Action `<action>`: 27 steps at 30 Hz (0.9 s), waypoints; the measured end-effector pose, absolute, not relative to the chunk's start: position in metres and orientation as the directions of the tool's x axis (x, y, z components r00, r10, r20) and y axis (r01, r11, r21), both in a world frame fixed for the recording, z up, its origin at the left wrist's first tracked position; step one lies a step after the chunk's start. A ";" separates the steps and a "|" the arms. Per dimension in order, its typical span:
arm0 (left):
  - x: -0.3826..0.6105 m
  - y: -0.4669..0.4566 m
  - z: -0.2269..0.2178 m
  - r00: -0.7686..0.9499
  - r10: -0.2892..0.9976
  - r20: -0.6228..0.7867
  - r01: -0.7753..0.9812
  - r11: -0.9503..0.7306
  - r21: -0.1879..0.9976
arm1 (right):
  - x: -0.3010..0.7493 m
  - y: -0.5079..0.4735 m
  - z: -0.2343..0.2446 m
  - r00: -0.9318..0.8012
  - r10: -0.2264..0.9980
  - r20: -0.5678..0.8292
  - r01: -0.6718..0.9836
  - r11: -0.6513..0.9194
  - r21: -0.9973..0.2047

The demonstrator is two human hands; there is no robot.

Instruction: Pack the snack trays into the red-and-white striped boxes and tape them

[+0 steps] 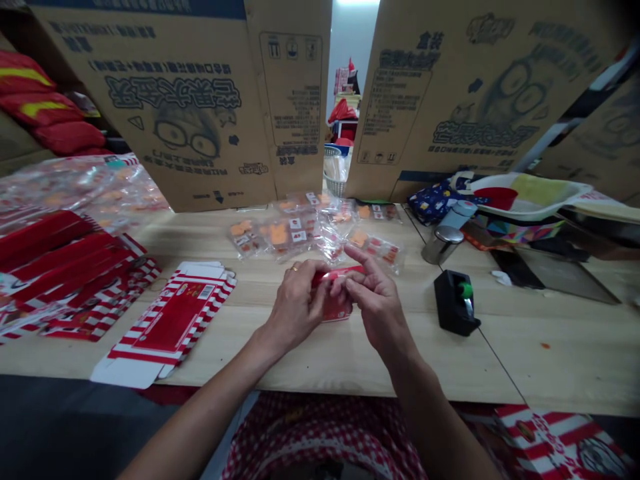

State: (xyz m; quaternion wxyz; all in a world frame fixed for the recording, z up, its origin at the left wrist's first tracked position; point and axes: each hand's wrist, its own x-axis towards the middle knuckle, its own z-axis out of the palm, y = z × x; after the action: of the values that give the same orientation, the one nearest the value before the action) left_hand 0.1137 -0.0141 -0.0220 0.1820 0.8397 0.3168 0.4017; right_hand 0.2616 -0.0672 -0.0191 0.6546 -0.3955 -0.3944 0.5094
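A small red carton (337, 309) is between my two hands above the middle of the table. My left hand (299, 299) grips its left side, thumb in front and fingers curled over the top. On the right side, my right hand (376, 300) pinches the carton's upper edge, with the index finger raised off it. My fingers hide most of the carton. Just beyond my hands lie several clear packets (280, 233) with orange pieces inside. To the left rests a stack of flattened red-and-white striped cartons (175, 313).
Red-and-white packaging (65, 267) is piled at the far left. On the right stand a black tape dispenser (454, 303), a metal canister (442, 245) and a white basin (545, 193). Large cardboard boxes (200, 113) wall off the back. Striped packaging (560, 440) sits below the table's front edge.
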 end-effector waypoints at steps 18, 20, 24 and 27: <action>0.117 -0.010 -0.002 0.473 0.811 0.344 0.371 -0.537 0.757 | 0.253 -0.074 -0.036 0.173 0.963 0.209 -0.054 0.221 -0.974; 0.119 -0.010 -0.003 0.475 0.809 0.347 0.414 -0.553 0.723 | 0.250 -0.075 -0.035 0.217 0.957 0.191 -0.042 0.205 -0.978; 0.123 -0.012 -0.002 0.471 0.804 0.363 0.505 -0.584 0.636 | 0.240 -0.075 -0.034 0.346 0.923 0.168 0.058 0.157 -0.986; 0.126 -0.012 -0.002 0.442 0.818 0.367 0.564 -0.572 0.596 | 0.235 -0.072 -0.037 0.425 0.893 0.148 0.075 0.128 -0.989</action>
State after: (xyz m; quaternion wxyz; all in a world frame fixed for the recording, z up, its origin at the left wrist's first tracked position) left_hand 0.1260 -0.0121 -0.0021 0.1973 0.8260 0.4183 0.3224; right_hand 0.2351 -0.0722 -0.0372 0.6205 -0.5721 -0.4231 0.3295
